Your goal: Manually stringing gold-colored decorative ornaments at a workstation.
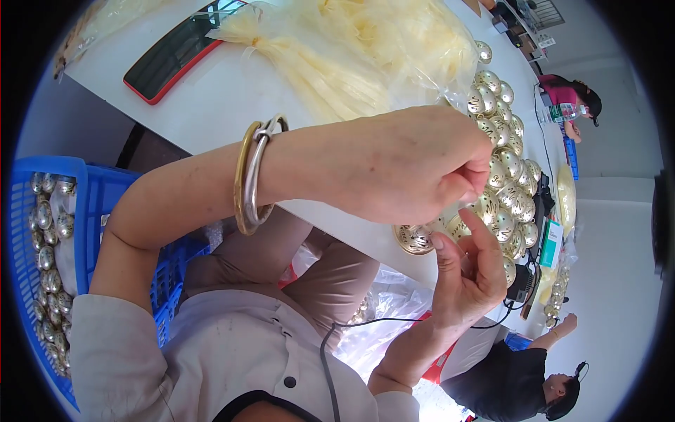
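My left hand (415, 162) reaches across the table from the left, back of the hand up, two bangles on its wrist. Its fingers are curled closed; what they pinch, if anything, is hidden, though a pale clear scrap shows by the fingertips. Just below it is my right hand (471, 274), with thumb and forefinger apart and the other fingers bent; I see nothing gripped in it. Beside its thumb sits a shiny gold ball (415, 239) with dark markings, near the table edge. More gold balls (508, 163) are heaped just past both hands.
A large clear bag of cream-yellow ribbon-like strips (330, 77) lies beyond my left forearm, near a red-edged phone (176, 53). On the left a blue basket (84, 211) holds many gold balls. A green-white box (552, 243) and cables lie past the heap. Two people sit farther right.
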Available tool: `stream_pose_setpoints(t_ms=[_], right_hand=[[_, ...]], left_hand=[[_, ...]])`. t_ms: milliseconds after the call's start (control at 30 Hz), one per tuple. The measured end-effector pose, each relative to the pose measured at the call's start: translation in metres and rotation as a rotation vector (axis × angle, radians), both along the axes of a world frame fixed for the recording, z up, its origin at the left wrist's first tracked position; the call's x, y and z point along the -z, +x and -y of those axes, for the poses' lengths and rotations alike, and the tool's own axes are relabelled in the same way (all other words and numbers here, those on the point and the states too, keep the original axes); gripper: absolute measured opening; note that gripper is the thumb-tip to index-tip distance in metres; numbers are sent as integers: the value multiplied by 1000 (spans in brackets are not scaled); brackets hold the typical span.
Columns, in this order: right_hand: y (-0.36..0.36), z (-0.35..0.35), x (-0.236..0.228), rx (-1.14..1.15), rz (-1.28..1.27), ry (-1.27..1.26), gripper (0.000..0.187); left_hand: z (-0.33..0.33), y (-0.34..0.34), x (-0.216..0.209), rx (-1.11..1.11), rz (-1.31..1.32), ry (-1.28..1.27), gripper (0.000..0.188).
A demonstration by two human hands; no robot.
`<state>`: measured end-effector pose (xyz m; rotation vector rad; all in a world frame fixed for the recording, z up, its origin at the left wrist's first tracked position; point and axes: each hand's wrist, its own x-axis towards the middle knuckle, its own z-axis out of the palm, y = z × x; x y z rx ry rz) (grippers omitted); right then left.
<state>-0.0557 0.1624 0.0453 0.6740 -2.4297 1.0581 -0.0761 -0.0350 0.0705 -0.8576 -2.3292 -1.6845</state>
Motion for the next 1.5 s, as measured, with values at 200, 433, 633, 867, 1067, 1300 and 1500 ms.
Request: stream_pose_setpoints(t_ms=[200, 433, 633, 867, 1067, 1300, 1500], right_hand=[[-23, 8, -21, -202, -8, -171, 18], [-35, 8, -47, -315, 229, -298, 8], [-43, 11, -52, -389, 217, -158, 8], [-49, 14, -56, -424, 235, -216, 8], [-52, 9, -66, -422, 143, -155, 7], [-48, 6, -75, -357, 123, -64, 5], [-47, 4, -80, -361, 114, -134, 9]], left_hand=[[-13, -12, -22, 90, 103, 42, 10], [3, -18, -35, 31, 8, -17, 19], [3, -26, -6, 284, 315, 15, 26], [-4, -24, 3, 306, 468, 198, 22], [-7, -25, 3, 296, 445, 238, 22], [-4, -23, -1, 296, 426, 202, 20], [-6, -23, 0, 298, 423, 223, 21]])
